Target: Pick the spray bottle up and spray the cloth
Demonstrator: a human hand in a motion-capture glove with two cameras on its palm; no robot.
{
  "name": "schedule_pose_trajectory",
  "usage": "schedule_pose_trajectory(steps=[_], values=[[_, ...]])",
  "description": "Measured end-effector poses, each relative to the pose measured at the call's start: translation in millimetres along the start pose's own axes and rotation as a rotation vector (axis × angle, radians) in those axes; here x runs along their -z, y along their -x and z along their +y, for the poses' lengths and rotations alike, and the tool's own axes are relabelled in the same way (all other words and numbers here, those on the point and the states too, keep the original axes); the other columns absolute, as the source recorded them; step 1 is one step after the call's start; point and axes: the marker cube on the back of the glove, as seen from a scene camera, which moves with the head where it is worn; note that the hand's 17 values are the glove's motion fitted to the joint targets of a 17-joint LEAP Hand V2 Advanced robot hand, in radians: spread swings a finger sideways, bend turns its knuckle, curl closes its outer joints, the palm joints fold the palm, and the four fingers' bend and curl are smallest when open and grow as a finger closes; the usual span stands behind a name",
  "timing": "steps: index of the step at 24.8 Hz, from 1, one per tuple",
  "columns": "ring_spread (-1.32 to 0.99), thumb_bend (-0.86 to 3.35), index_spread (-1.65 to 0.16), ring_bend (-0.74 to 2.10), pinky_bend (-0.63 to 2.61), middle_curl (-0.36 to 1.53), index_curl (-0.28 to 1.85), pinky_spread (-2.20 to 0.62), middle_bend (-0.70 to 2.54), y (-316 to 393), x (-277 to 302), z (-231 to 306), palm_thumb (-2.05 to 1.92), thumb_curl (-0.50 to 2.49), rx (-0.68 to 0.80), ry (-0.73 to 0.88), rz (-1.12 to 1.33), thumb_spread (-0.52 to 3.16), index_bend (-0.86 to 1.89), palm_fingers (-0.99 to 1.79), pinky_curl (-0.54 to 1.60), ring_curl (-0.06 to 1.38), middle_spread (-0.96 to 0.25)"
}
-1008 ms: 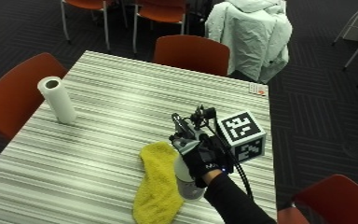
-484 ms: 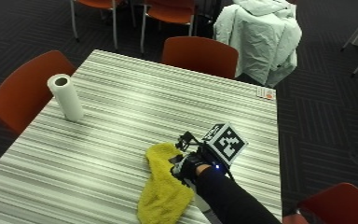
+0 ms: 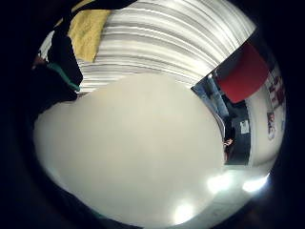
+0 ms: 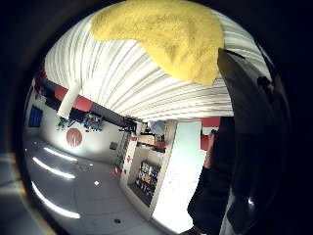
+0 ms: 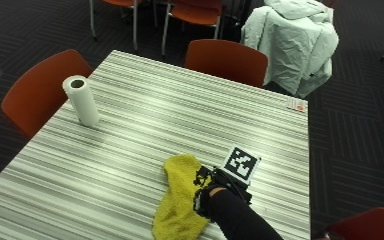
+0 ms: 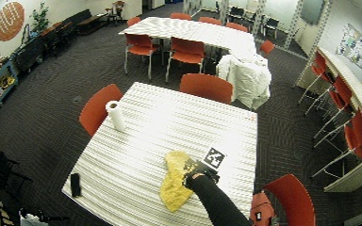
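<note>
We see one gloved right hand (image 5: 208, 192) low over the striped table (image 5: 179, 115), just beside one yellow cloth (image 5: 177, 197) lying crumpled near the table's edge. One pale spray bottle (image 3: 128, 152) fills the little-finger palm view, so it sits close against the palm; it is probably gripped, but we cannot tell how the fingers lie. Farther out stands one upright paper towel roll (image 5: 81, 100). We count two red chairs (image 5: 226, 61) touching the table's sides.
</note>
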Motion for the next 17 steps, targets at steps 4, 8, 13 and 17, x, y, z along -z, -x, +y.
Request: schedule_pose_trajectory(steps=[4,8,13,17], values=[[-0.11,0.02,-0.12,0.46,0.16,0.61,0.63,0.06,0.46,1,-1,1,1.23,0.85,0.007,0.008,-0.003,0.8,0.27,1.05,0.33,0.55,-0.02],[-0.11,0.01,-0.12,0.45,0.16,0.61,0.63,0.06,0.45,1,-1,0,1.23,0.86,0.035,0.008,-0.021,0.78,0.26,1.06,0.34,0.55,-0.02],[-0.11,0.01,-0.12,0.45,0.15,0.62,0.64,0.06,0.45,-8,6,9,1.24,0.87,0.113,0.005,-0.086,0.77,0.25,1.05,0.34,0.56,-0.02],[-0.11,0.01,-0.13,0.44,0.15,0.63,0.65,0.06,0.45,-25,26,26,1.24,0.87,0.269,-0.055,-0.162,0.76,0.25,1.04,0.34,0.56,-0.02]])
